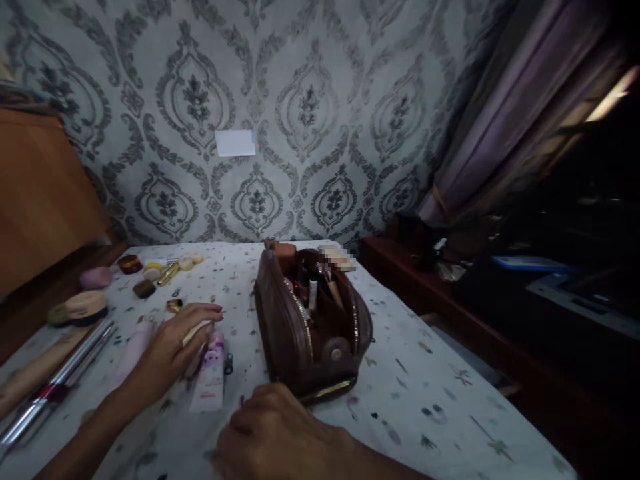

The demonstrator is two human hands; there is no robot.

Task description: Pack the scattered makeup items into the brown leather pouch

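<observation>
My left hand (183,340) is over the bed-like patterned cloth, fingers curled around a small pale yellowish item (196,331), mostly hidden by them. Right beside its fingertips lies a white and pink squeeze tube (209,377) with a cartoon print. A pale pink tube (134,350) lies on the other side of the hand. My right hand (275,427) rests closed on the cloth, in front of a brown toiletry bag (283,320); its fingertips are hidden. Unzipped, the bag stands upright with several cosmetics inside, among them a white-capped tube (313,295).
Jars and small containers, including a beige-lidded jar (86,307) and an amber jar (131,264), lie at the left. A long silver and red tube (63,380) is nearer. Behind stands the patterned wall (280,187); a purple curtain (480,147) hangs at the right.
</observation>
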